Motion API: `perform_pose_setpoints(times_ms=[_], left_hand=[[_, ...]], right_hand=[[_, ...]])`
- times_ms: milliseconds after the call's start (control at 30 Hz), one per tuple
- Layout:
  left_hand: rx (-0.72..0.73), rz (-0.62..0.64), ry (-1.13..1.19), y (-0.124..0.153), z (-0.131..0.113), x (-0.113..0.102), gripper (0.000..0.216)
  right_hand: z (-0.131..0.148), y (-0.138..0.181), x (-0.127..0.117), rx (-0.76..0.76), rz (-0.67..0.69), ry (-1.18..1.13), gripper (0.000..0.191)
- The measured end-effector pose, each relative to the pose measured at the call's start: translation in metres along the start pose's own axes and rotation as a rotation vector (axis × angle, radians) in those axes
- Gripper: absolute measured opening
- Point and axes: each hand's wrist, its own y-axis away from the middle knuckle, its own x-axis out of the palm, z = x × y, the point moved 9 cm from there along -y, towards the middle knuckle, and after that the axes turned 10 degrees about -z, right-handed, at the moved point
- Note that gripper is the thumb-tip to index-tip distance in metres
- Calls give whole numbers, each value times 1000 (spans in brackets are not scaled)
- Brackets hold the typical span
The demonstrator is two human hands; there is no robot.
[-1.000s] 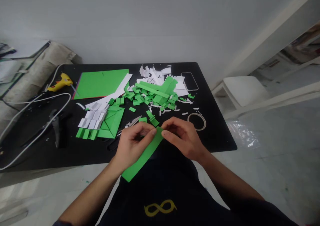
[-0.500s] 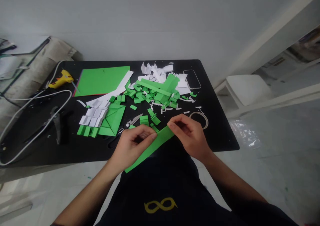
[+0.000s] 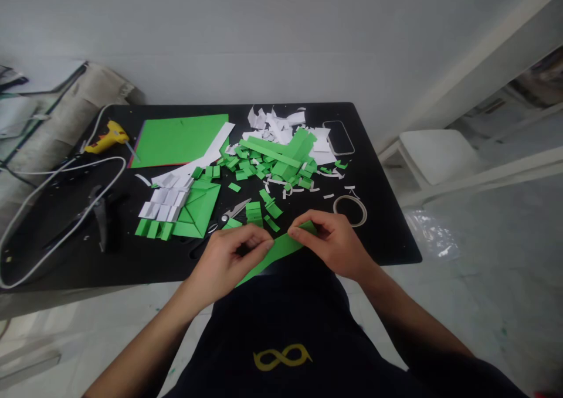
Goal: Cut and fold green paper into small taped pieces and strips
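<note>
Both my hands pinch a long green paper strip [image 3: 281, 248] at the near edge of the black table [image 3: 387, 234]. My left hand [image 3: 231, 260] grips its lower part with closed fingers. My right hand [image 3: 332, 240] pinches its upper end. Just beyond my hands lie scissors [image 3: 229, 216] and small green paper pieces [image 3: 264, 207]. The strip's lower end is hidden behind my left hand and my dark shirt.
A pile of green and white paper scraps [image 3: 277, 155] covers the table's middle. A folded green square with white tabs [image 3: 185, 207], a green sheet [image 3: 180, 140], a yellow glue gun [image 3: 105, 139], a white cable [image 3: 65, 204], a tape ring [image 3: 350, 209] and a phone [image 3: 338, 138] lie around. A white chair [image 3: 435, 155] stands right.
The strip has slid up through my left hand, so less of it shows below. My right hand shifted slightly along its upper end and now covers it.
</note>
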Motion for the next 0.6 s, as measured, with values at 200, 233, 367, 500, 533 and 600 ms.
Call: perform_pose_setpoints(times_ms=[200, 233, 367, 500, 533, 600], left_hand=[[9, 83, -52, 4, 3, -1, 14], [18, 92, -63, 4, 1, 0, 14], [37, 126, -72, 2, -4, 5, 12], [19, 171, -73, 5, -2, 9, 13], [16, 183, -76, 6, -1, 9, 13], [13, 199, -89, 9, 2, 8, 14]], right_hand=[[-5, 0, 5, 61, 160, 53, 16], [-4, 0, 7, 59, 185, 60, 14], [1, 2, 13, 40, 264, 75, 7], [-2, 4, 15, 43, 295, 104, 6], [-3, 4, 14, 52, 306, 104, 6], [-9, 4, 8, 84, 318, 96, 7]])
